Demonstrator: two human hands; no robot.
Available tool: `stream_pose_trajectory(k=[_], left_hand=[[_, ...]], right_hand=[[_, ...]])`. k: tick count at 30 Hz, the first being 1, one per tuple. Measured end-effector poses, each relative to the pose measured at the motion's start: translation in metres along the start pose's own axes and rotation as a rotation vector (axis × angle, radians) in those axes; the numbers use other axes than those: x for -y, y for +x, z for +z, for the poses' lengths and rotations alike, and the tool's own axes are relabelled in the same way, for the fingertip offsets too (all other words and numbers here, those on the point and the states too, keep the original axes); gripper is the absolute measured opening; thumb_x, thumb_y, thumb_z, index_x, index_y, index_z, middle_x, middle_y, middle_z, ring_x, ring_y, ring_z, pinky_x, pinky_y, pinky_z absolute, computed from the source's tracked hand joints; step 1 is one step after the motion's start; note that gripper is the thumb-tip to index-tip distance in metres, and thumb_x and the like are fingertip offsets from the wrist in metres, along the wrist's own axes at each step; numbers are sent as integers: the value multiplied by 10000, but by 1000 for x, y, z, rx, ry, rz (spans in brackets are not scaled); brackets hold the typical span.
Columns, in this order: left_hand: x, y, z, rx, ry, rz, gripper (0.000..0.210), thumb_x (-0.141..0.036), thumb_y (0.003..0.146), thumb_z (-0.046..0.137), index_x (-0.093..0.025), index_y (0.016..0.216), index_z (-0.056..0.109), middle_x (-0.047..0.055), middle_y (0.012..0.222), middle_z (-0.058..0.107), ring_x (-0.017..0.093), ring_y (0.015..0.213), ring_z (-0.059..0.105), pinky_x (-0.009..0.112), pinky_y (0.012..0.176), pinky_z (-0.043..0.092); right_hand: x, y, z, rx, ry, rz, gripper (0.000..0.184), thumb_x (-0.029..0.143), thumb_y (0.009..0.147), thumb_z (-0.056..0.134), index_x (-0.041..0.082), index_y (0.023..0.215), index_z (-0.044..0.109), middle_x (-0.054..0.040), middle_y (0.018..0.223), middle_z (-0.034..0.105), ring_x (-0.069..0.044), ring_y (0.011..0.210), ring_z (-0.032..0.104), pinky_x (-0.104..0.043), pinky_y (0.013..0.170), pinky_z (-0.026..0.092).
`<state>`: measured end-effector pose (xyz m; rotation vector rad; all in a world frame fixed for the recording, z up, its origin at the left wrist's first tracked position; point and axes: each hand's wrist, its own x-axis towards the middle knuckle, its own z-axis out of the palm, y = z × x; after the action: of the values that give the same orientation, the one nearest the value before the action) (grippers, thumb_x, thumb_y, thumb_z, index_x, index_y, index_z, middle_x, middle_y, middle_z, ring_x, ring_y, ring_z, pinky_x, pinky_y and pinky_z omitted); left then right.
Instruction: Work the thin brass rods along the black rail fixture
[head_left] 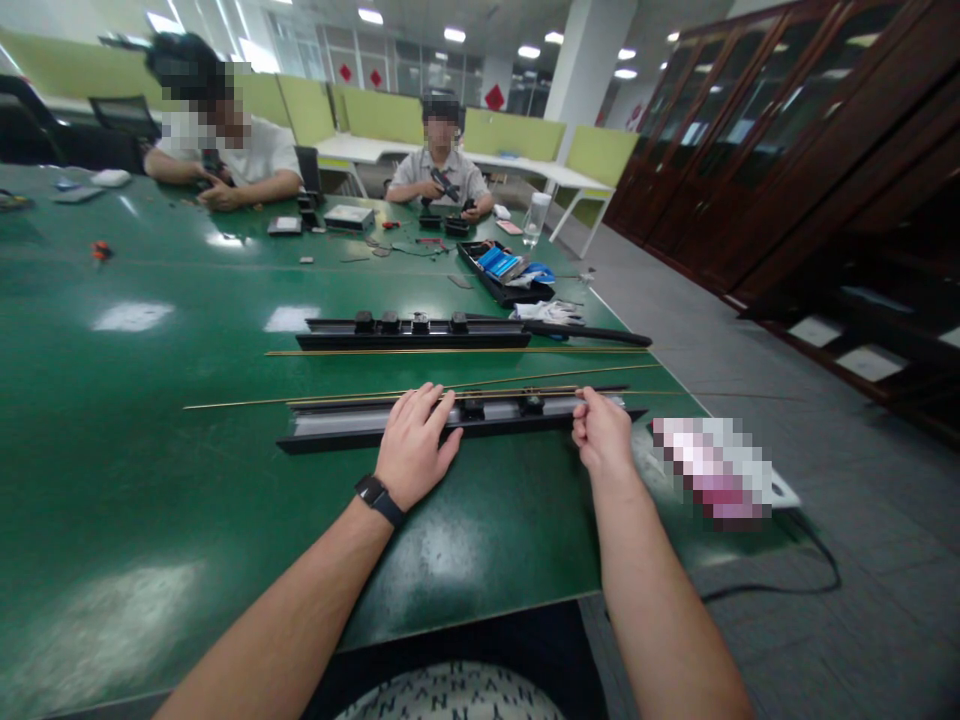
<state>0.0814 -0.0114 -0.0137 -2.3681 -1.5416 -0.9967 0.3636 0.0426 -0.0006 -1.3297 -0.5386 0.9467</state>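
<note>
Nearest to me on the green table lies a long black track with a silvery inside (pixel 341 422), with dark blocks (pixel 532 404) set along it. My left hand (pixel 418 445) rests across its middle, fingers stretched out over the far edge. At the track's right end, my right hand (pixel 604 432) is closed in a pinch on a thin brass-coloured rod (pixel 232 405), which runs along the track's far edge; the fingertips partly hide the grip. A second black track (pixel 412 341) with several blocks lies farther back, and another thin rod (pixel 397 352) runs in front of it.
A black tray (pixel 517 295) with blue packets stands behind the tracks, with white gloves (pixel 551 314) beside it. A blurred-out device (pixel 712 475) with a black cable lies at the right edge. Two people (pixel 439 170) sit across the table (pixel 187 520), handling dark parts.
</note>
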Motion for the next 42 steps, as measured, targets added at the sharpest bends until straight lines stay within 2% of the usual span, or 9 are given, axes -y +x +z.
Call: stream_pose_trajectory(k=[12,21,36,42], left_hand=[[1,-1,0,13,30,12,466,-334,958,538,-162,1390,540,140,1412,590,301,1385,485,493,1191,349],[2,-1,1,9,22,13,467,-337,957,542,-164,1391,541,143,1412,588,301,1386,485,494,1193,343],[1,-2,2,-1,22,17,469,-333,956,546,-167,1394,540,143,1421,583,302,1388,485,504,1191,349],[2,-2,2,0,9,19,494,-327,944,558,-178,1414,526,146,1431,577,308,1397,478,515,1189,353]], right_hand=[[0,-4,2,38,-19,-12,188,327,808,719,168,796,620,63,485,544,-44,261,340,-152,246,174],[2,-2,0,13,-10,-33,135,293,849,665,167,824,625,62,481,545,-52,258,344,-157,241,174],[2,0,-3,7,-9,-33,209,359,836,714,166,839,634,61,493,544,-49,259,344,-156,252,176],[2,2,-4,-15,-6,-11,172,331,858,682,167,844,633,65,491,539,-49,262,342,-151,253,175]])
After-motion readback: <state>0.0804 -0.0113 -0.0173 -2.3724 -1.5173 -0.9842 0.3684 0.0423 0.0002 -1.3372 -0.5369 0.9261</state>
